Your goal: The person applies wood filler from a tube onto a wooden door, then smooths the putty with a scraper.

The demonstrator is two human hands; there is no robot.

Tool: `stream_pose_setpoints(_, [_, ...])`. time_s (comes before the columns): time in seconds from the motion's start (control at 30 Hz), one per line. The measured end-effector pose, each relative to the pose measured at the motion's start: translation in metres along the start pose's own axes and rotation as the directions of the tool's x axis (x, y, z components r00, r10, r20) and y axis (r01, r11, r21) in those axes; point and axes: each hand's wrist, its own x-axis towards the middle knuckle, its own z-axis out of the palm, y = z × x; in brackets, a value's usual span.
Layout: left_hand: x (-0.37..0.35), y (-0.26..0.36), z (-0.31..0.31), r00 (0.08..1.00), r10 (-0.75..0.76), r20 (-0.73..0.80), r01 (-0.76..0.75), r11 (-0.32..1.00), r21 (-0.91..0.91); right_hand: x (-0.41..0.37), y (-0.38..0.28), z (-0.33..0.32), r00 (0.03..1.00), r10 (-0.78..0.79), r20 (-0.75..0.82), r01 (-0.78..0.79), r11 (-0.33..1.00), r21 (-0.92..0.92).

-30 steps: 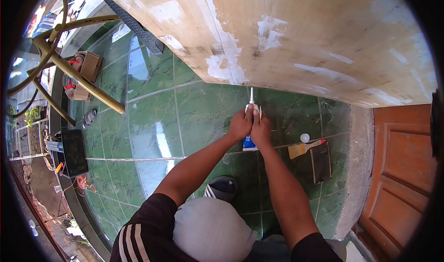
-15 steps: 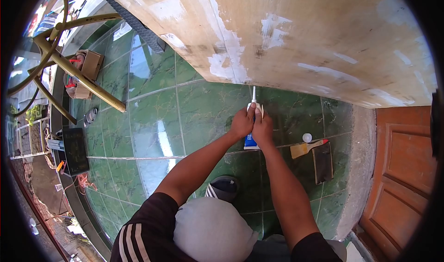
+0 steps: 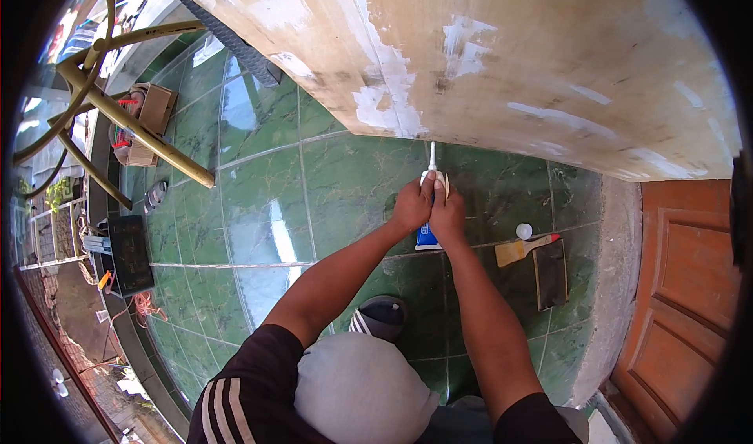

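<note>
Both hands are closed around a blue and white sealant tube [image 3: 427,237] with a long white nozzle. Its nozzle tip points away from me and reaches right at the lower edge of a wooden panel [image 3: 486,75] patched with white filler. My left hand [image 3: 412,207] wraps the tube from the left, thumb up near the nozzle's base. On the other side my right hand [image 3: 448,215] grips it, thumb beside the left thumb. A thin pale edge shows by the right fingers; what it is I cannot tell. The blue bottom end sticks out below the hands.
On the green tiled floor [image 3: 267,177], to the right, lie a paintbrush [image 3: 514,252], a small white cap [image 3: 524,231] and a dark flat block [image 3: 551,275]. A brown door [image 3: 682,287] stands far right. Left are bent yellow-brown poles [image 3: 149,134], a cardboard box [image 3: 157,111] and a black toolbox [image 3: 129,254].
The view has shifted very slightly. Both hands keep the same grip on the sealant tube, its nozzle tip still at the panel's lower edge.
</note>
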Motion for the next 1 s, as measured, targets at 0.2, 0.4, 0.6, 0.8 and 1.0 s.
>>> stream_pose_setpoints(0.2, [0.003,-0.001,0.002,1.000,-0.009,-0.018,0.009,1.000,0.003,0.004,-0.001,0.000,1.000,-0.003,0.007,0.003,1.000,-0.019])
stream_pose_setpoints(0.4, [0.004,-0.001,0.002,0.999,-0.030,-0.017,0.030,1.000,-0.007,0.005,0.001,0.000,1.000,-0.001,0.015,0.001,1.000,-0.016])
stream_pose_setpoints(0.6, [0.004,0.001,0.000,1.000,-0.028,-0.004,0.028,1.000,-0.004,0.003,-0.009,-0.003,0.999,0.030,0.026,-0.030,1.000,0.009])
stream_pose_setpoints(0.8, [0.004,0.009,-0.003,0.999,-0.050,-0.004,0.050,0.999,0.019,0.005,-0.016,-0.005,0.999,0.017,0.030,-0.017,1.000,0.015])
stream_pose_setpoints(1.0, [0.003,0.011,-0.003,1.000,-0.027,-0.012,0.027,1.000,-0.006,0.005,-0.018,-0.006,1.000,0.000,0.028,0.000,1.000,0.017])
